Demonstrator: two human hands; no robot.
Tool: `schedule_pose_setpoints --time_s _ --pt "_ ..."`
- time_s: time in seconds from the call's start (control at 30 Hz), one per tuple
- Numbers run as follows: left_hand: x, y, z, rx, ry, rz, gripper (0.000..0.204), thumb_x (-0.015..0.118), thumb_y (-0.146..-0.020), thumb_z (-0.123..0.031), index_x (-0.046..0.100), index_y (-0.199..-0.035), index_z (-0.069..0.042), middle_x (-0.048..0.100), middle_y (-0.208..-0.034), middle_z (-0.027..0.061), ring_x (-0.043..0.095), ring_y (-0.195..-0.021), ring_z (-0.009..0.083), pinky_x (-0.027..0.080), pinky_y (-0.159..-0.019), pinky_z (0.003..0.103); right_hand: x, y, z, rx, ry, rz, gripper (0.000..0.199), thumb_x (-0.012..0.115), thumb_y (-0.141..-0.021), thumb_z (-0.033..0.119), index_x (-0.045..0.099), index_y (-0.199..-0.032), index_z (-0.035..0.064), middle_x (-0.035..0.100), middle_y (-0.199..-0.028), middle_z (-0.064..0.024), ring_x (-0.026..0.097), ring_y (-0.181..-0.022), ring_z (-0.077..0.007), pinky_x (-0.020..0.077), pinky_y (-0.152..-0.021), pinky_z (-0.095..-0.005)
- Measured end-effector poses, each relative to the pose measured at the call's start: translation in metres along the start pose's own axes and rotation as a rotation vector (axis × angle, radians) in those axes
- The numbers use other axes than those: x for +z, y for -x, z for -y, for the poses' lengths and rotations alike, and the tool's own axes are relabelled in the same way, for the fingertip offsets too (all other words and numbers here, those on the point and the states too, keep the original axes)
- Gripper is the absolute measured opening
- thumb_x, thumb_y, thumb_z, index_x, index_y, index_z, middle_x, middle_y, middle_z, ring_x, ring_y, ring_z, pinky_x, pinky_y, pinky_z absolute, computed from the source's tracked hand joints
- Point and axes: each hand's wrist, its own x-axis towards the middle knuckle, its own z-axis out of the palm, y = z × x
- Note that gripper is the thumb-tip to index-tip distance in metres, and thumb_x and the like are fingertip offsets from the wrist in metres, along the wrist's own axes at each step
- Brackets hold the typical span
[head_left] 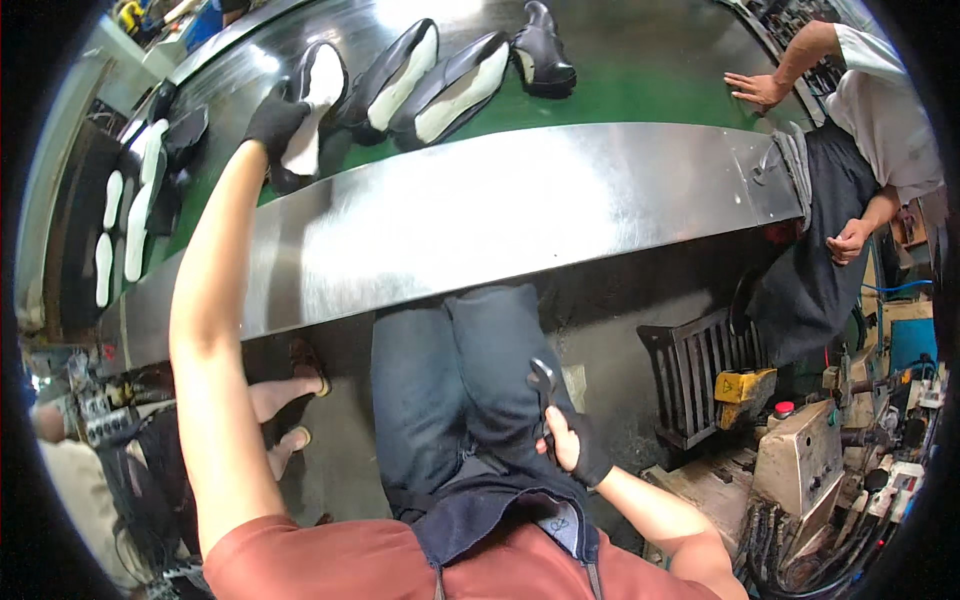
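Note:
At the far left of the green belt, my left hand (278, 122), in a black glove, grips the side of a black shoe (326, 75) with a white insole. Its fingertips are partly hidden against the shoe. My right hand (572, 446), also in a dark glove with bare fingertips, is closed around a dark metal hand tool with a curved jaw (543, 378). That tool points upward, over my lap. Beside the gripped shoe lie two more black shoes (400, 80) (460, 90) with white insoles, and a black shoe (543, 50) stands farther right.
A broad steel ledge (480, 200) borders the green belt (640, 105). White insoles (148, 190) lie on the left. A co-worker's hand (758, 90) rests on the belt at right. Machinery with a red button (784, 408) and a yellow pedal box (745, 390) stands lower right.

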Motion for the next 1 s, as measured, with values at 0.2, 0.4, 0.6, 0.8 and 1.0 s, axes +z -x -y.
schedule_pose_setpoints --time_s 0.2,0.4,0.6,0.8,1.0 --pt "0.135 0.027 -0.122 0.268 0.122 0.003 0.078 0.072 -0.074 -0.043 0.047 -0.135 -0.001 0.059 -0.127 0.0203 0.059 -0.113 0.0344 0.046 -0.096 0.040 0.005 0.008 0.003 0.058 -0.207 -0.058 0.044 0.046 -0.102 0.039 0.061 -0.088 0.0000 0.062 -0.075 -0.0054 0.061 -0.060 -0.0133 0.0505 -0.058 -0.0287" --pt "0.127 0.040 -0.167 0.122 -0.046 0.019 0.061 0.071 -0.076 -0.044 0.058 -0.119 -0.004 0.065 -0.114 0.0190 0.062 -0.106 0.0347 0.049 -0.089 0.041 -0.001 0.006 -0.005 0.098 -0.234 -0.083 0.047 0.046 -0.101 0.042 0.063 -0.090 0.0001 0.063 -0.074 -0.0054 0.063 -0.062 -0.0134 0.0501 -0.059 -0.0281" --pt "0.113 0.056 -0.112 0.335 0.082 0.578 0.032 0.058 -0.092 -0.019 0.061 -0.116 0.002 0.066 -0.102 0.0067 0.062 -0.086 0.0157 0.050 -0.078 0.029 -0.003 0.000 -0.012 0.070 -0.097 0.001 0.059 0.036 -0.101 0.050 0.063 -0.089 -0.0003 0.065 -0.067 -0.0081 0.063 -0.060 -0.0162 0.0495 -0.062 -0.0284" --pt "0.003 0.347 -0.054 -0.343 1.193 -0.010 0.063 0.071 -0.077 -0.012 0.048 -0.134 0.002 0.055 -0.133 0.0152 0.053 -0.123 0.0260 0.043 -0.103 0.038 -0.003 0.007 -0.027 0.027 -0.152 -0.102 0.066 0.033 -0.100 0.055 0.063 -0.081 -0.0009 0.064 -0.066 -0.0109 0.063 -0.060 -0.0196 0.0502 -0.065 -0.0298" --pt "-0.046 0.417 -0.070 0.031 0.971 0.098 0.051 0.079 -0.069 -0.009 0.062 -0.117 -0.003 0.056 -0.129 0.0141 0.053 -0.122 0.0271 0.041 -0.104 0.038 -0.013 -0.001 -0.031 0.138 -0.113 -0.074 0.077 0.032 -0.095 0.067 0.064 -0.079 -0.0014 0.064 -0.064 -0.0102 0.062 -0.059 -0.0200 0.0505 -0.064 -0.0309"
